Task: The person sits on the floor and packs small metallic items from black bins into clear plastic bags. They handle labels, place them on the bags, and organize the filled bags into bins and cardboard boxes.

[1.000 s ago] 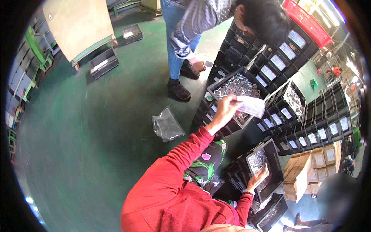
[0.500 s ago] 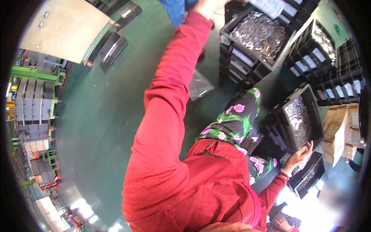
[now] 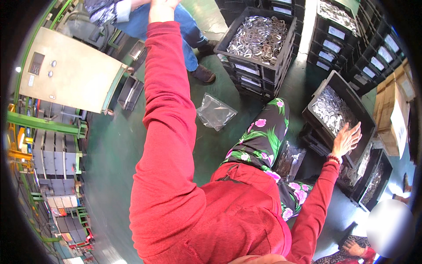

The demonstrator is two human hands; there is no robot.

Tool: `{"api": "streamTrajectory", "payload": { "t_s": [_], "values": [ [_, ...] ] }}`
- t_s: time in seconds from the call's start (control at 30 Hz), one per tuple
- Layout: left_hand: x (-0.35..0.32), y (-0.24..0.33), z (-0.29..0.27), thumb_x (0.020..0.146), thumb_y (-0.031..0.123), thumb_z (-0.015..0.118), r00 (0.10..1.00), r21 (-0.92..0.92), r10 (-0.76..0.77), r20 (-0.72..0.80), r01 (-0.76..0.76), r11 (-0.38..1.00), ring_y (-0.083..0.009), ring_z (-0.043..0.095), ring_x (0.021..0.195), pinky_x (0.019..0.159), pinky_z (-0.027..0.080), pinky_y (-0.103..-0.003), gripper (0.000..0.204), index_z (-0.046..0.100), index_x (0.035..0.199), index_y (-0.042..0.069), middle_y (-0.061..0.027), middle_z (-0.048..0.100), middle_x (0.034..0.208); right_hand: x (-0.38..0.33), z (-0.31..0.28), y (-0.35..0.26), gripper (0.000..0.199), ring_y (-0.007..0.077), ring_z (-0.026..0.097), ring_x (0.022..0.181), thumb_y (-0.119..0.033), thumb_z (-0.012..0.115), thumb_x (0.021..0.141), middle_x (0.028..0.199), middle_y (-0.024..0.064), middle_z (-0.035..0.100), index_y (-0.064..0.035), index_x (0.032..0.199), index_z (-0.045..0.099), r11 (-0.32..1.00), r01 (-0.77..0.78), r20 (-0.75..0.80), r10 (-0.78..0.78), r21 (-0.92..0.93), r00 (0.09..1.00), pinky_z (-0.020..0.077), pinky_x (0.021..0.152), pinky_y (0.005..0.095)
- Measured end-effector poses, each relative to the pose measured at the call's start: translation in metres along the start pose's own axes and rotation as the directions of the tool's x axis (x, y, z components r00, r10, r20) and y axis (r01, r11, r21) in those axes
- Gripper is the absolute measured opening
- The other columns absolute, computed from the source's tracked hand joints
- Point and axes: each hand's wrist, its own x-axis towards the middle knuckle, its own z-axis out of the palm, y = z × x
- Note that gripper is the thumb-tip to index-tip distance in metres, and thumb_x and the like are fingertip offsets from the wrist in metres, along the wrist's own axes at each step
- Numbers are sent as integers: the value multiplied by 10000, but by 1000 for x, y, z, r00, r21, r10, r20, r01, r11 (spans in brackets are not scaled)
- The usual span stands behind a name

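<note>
My left hand (image 3: 163, 9) is raised at the top edge, at the end of a stretched red-sleeved arm. Its fingers are mostly cut off by the frame, beside a co-worker in blue jeans (image 3: 187, 31); whether it holds anything does not show. My right hand (image 3: 347, 140) is open with fingers apart, over the near side of a tilted black crate (image 3: 321, 90). Inside that crate lie many small shiny metal pieces (image 3: 332, 108). I cannot tell whether the fingers touch them.
Stacked black crates (image 3: 250, 70) with metal pieces stand ahead. A clear plastic bag (image 3: 216, 111) lies on the green floor; another bag (image 3: 290, 160) with dark contents is by my legs. Cardboard boxes (image 3: 391, 114) stand right. Another person's hand (image 3: 354, 248) shows lower right.
The view has shifted, and more of the co-worker shows. My left arm now points further left. My right hand appears further in over the tilted crate.
</note>
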Motion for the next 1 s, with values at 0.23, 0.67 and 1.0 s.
{"api": "streamTrajectory", "payload": {
  "t_s": [0.23, 0.67, 1.0],
  "values": [
    [-30, 7, 54, 788, -39, 626, 996, 28, 4, -95, -2, 1000, -248, 610, 875, 741, 531, -312, 258, 546, 1033, -46, -134, 615, 943, -1, -4, 0, 547, 294, 341, 1264, -444, 402, 930, 1322, 76, 409, -168, 1390, 295, 1000, -2, -31, 2, -8, 1000, 295, 1017, 477],
    [24, -29, -4, 835, -25, 584, 989, -14, -99, -113, 98, 995, -228, 624, 825, 707, 554, -271, 245, 525, 1067, -78, -150, 605, 945, 15, -8, 25, 490, 233, 407, 1148, -220, 505, 907, 1251, 148, 423, -65, 1345, 352, 262, -203, 30, 545, 943, 838, 308, 991, 371],
    [134, 62, -125, 865, -39, 514, 984, -243, -177, 30, 179, 953, -274, 602, 898, 809, 531, -321, 281, 470, 1127, -130, -215, 574, 1037, 29, -16, 46, 284, 290, 525, 945, -163, 559, 826, 929, 108, 563, -93, 1101, 549, 935, 125, -71, -107, 333, 992, 432, 825, 377]
  ]
}}
